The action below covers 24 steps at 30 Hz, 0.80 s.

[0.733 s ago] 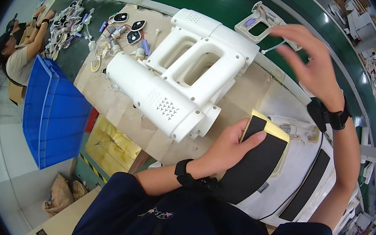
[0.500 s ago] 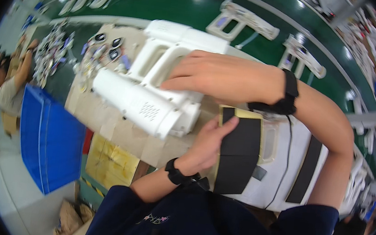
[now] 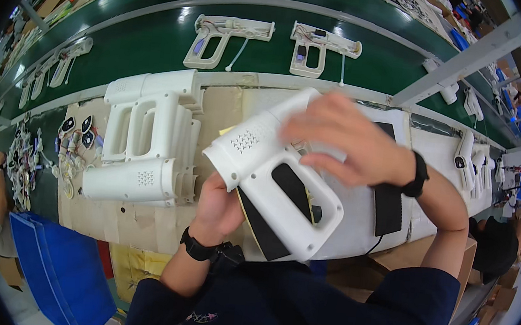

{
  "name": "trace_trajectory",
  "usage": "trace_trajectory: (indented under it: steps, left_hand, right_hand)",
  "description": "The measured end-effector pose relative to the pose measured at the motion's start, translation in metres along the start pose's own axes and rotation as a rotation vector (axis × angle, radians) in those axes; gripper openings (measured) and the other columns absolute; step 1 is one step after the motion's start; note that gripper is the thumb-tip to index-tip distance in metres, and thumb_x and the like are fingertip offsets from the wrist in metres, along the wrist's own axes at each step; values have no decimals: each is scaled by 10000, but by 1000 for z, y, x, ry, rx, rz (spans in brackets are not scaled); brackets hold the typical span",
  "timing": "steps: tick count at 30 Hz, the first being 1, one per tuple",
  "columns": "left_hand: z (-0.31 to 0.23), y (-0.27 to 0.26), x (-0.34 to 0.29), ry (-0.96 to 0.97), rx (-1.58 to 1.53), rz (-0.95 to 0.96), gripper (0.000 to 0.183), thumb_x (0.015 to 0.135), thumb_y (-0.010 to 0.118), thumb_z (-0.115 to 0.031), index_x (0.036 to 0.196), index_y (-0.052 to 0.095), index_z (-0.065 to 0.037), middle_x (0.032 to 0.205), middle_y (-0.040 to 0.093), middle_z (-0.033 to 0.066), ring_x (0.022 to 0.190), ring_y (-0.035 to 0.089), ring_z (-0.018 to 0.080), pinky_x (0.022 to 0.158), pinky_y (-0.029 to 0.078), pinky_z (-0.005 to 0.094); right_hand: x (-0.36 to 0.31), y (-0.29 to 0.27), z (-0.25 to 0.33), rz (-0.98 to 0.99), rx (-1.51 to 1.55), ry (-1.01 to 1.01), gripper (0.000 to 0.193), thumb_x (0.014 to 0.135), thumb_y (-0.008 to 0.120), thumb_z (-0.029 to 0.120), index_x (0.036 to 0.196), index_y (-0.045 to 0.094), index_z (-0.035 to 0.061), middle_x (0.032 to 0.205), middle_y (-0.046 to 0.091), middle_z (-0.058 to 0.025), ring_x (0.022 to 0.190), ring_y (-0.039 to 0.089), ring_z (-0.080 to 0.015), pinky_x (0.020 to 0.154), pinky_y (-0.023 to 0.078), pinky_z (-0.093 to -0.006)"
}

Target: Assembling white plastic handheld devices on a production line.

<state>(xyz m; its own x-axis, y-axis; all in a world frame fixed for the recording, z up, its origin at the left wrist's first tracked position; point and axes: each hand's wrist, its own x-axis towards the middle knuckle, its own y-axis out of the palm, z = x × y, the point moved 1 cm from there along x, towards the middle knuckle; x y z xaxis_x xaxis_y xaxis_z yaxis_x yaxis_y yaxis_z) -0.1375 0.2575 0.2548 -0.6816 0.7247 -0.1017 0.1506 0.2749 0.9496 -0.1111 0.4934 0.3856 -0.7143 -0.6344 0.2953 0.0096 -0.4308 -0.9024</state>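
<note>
White housing shell (image 3: 274,180), gun-shaped with a loop handle and a patch of vent holes near its front end, sits lifted off the tabletop (image 3: 140,223), held between my two hands just this side of the stack of matching shells (image 3: 145,144). My left hand (image 3: 221,206) is under its front end, fingers closed around the underside, and also seems to pinch a flat black pad with a yellow backing (image 3: 263,223) against the shell. My right hand (image 3: 348,143) lies over the top of the barrel, fingers spread and curled down on it; it is blurred, so I cannot tell how firmly it clamps.

To do this well, I judge I should keep the left hand bearing the weight, let the right one steady and turn the shell, and keep the pad flat rather than creased.

Beyond the stack, on the green belt (image 3: 158,44), lie two open cream-coloured half shells (image 3: 229,38) with wiring. Left of the stack sit small black-and-white oval parts (image 3: 76,133). Below it, near the floor, stands a blue crate (image 3: 52,267).
</note>
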Motion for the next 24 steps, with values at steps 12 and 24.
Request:
trace_trajectory:
  steps: [12, 24]
  left_hand:
    - [-8, 20, 13, -301, 135, -131, 383, 1032, 409, -177, 1339, 425, 52, 1309, 546, 161, 1188, 561, 251, 1003, 465, 375]
    - [-17, 5, -1, -251, 167, -363, 372, 1018, 436, -148, 1331, 432, 52, 1290, 556, 167, 1175, 568, 253, 1005, 461, 382]
  right_hand:
    - [-64, -31, -200, -47, -44, 470, 580, 842, 678, 193, 1347, 460, 10, 1301, 481, -151, 1195, 480, -304, 1053, 365, -372]
    - [-89, -16, -351, 61, -152, 688, 677, 789, 720, 154, 1404, 445, 82, 1377, 435, -167, 1287, 380, -374, 1111, 310, -426]
